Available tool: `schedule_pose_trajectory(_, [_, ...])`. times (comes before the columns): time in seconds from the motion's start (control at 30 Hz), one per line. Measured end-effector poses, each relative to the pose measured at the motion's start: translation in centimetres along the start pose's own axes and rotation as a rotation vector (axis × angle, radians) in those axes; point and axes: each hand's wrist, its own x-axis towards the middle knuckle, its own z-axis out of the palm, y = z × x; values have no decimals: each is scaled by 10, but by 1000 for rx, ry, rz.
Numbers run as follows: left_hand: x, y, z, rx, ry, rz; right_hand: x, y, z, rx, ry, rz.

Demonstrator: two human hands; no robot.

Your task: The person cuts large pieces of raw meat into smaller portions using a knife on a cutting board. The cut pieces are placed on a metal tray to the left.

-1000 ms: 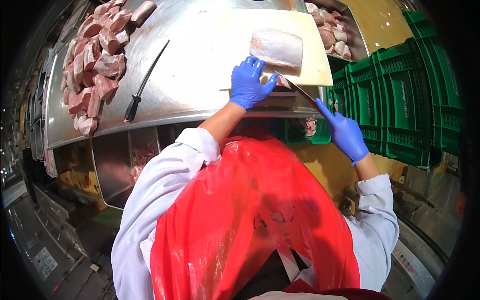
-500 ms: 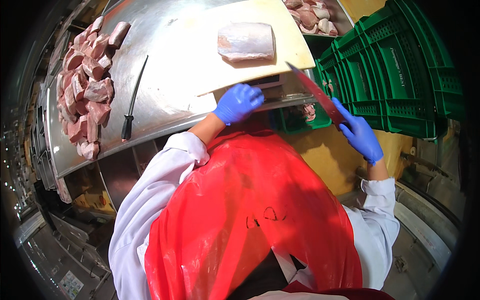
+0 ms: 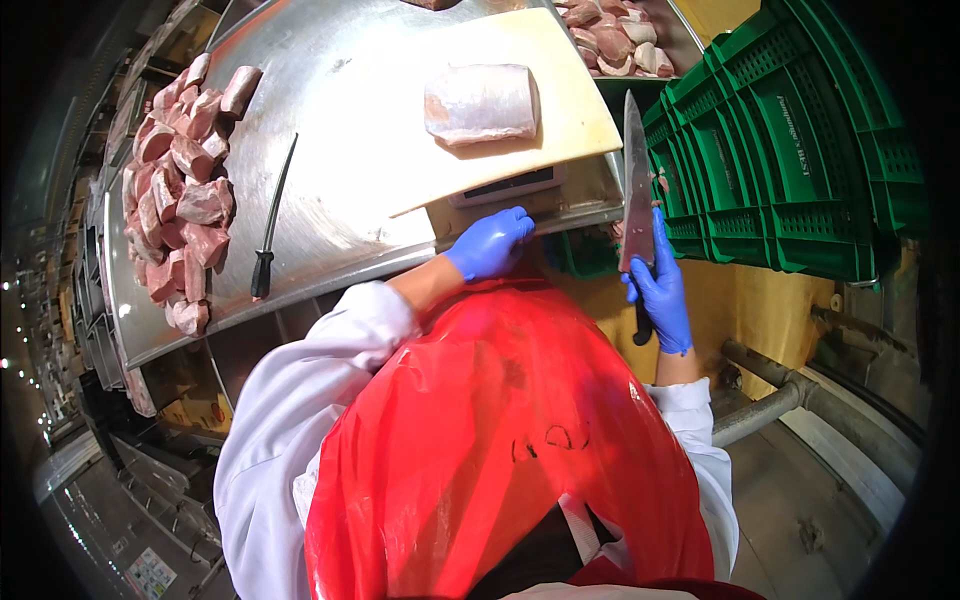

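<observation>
My right hand (image 3: 660,300), in a blue glove, grips a butcher's knife (image 3: 637,190) by its black handle. The blade points away from me, past the right end of the cutting board (image 3: 570,130). One finger lies extended along the knife. My left hand (image 3: 492,243), also gloved in blue, is curled closed at the front edge of the metal table; nothing shows in it, though its palm is hidden. Beyond it, a pale slab of meat (image 3: 482,105) lies on the board, touched by neither hand.
A sharpening steel (image 3: 272,220) with a black handle lies on the metal table (image 3: 330,200). Cut meat pieces (image 3: 180,200) are heaped at its left end. More meat (image 3: 615,38) fills a tray at the far right. Green crates (image 3: 760,150) stand on the right, above a metal pipe (image 3: 760,412).
My right hand has come left and closer to my body, swinging the knife from slanting left to pointing nearly straight away. My left hand stays closed, slightly nearer me in the picture.
</observation>
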Motion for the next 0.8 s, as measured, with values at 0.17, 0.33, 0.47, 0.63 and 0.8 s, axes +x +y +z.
schedule_pose_trajectory(0.17, [65, -1, -155, 29, 505, -407, 60, -12, 82, 315, 60, -68])
schedule_pose_trajectory(0.33, [101, -166, -199, -146, 264, -377, 139, -41, 174, 444, -64, -110])
schedule_pose_trajectory(0.47, [97, -126, -174, -167, 199, -374, 198, -49, 164, 489, 167, -236])
schedule_pose_trajectory(0.63, [50, -163, -200, 128, 617, -526, 171, -76, 148, -122, 152, -287])
schedule_pose_trajectory(0.8, [12, -147, -229, -31, 895, -517, 124, -67, 157, -956, -25, -606])
